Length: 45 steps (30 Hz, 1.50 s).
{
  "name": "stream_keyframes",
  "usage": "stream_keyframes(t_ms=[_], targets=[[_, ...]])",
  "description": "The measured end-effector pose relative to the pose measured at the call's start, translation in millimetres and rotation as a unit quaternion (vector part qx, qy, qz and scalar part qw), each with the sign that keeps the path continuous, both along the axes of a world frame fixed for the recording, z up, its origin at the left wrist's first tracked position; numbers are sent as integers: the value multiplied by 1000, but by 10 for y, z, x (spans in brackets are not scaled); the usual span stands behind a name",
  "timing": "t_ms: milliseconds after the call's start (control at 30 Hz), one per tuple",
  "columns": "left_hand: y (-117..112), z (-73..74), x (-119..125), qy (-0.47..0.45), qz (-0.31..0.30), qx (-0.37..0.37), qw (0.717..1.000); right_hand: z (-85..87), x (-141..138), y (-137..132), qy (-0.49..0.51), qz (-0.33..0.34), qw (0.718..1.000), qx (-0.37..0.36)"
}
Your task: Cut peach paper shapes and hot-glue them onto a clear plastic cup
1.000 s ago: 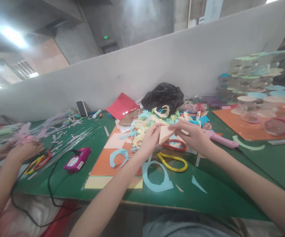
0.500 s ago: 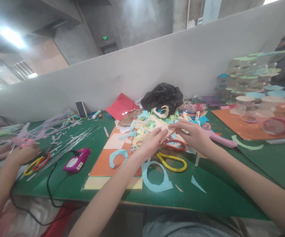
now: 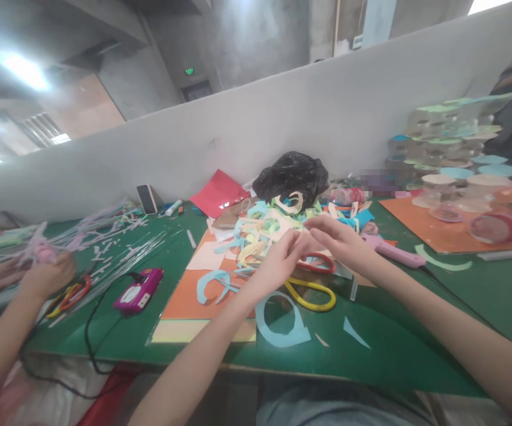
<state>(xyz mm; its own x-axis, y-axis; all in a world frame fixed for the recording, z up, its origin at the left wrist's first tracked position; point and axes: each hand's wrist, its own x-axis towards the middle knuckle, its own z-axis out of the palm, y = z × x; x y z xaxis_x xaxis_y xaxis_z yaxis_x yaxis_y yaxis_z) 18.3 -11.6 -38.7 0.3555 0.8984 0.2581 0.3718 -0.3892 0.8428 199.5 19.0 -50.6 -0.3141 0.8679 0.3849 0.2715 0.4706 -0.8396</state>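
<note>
Over a green table [image 3: 393, 349], my left hand [image 3: 277, 260] and my right hand [image 3: 340, 239] meet fingertip to fingertip. Both are pinched on a small peach paper piece [image 3: 303, 241], and the fingers hide most of it. Just below the hands lie scissors [image 3: 313, 287] with one red and one yellow handle. A heap of coloured paper scraps [image 3: 260, 228] sits right behind my left hand. A light blue sheet with a round hole [image 3: 298, 337] lies nearer to me.
A pink glue gun [image 3: 393, 251] lies right of my hand, a magenta one [image 3: 138, 290] with a black cord to the left. Behind are a black bag [image 3: 291, 174], red paper [image 3: 218, 189] and a phone [image 3: 148, 197]. Clear cups [image 3: 451, 154] stand far right. A co-worker's hand [image 3: 47, 275] works at left.
My hands have closed together. The peach paper, held open and plainly visible a second ago, is now mostly hidden between my fingertips. The co-worker's hand shifted slightly.
</note>
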Motion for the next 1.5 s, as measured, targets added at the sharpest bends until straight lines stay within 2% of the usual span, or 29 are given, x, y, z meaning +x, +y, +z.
stream_keyframes(t_ms=[133, 367, 767, 1000, 1500], targets=[[-44, 33, 13, 35, 3, 36, 999, 29, -34, -18, 28, 30, 999, -30], [-9, 1, -27, 60, 18, 6, 998, 39, -32, 21, 86, 23, 996, -30], [17, -14, -6, 54, 19, 27, 998, 17, -21, 65, 82, 4, 996, -16], [8, -9, -11, 60, 9, 29, 998, 8, -8, 94, 94, 28, 995, -7], [24, -22, -12, 63, 6, 26, 998, -1, 37, 92, 61, 35, 997, -12]])
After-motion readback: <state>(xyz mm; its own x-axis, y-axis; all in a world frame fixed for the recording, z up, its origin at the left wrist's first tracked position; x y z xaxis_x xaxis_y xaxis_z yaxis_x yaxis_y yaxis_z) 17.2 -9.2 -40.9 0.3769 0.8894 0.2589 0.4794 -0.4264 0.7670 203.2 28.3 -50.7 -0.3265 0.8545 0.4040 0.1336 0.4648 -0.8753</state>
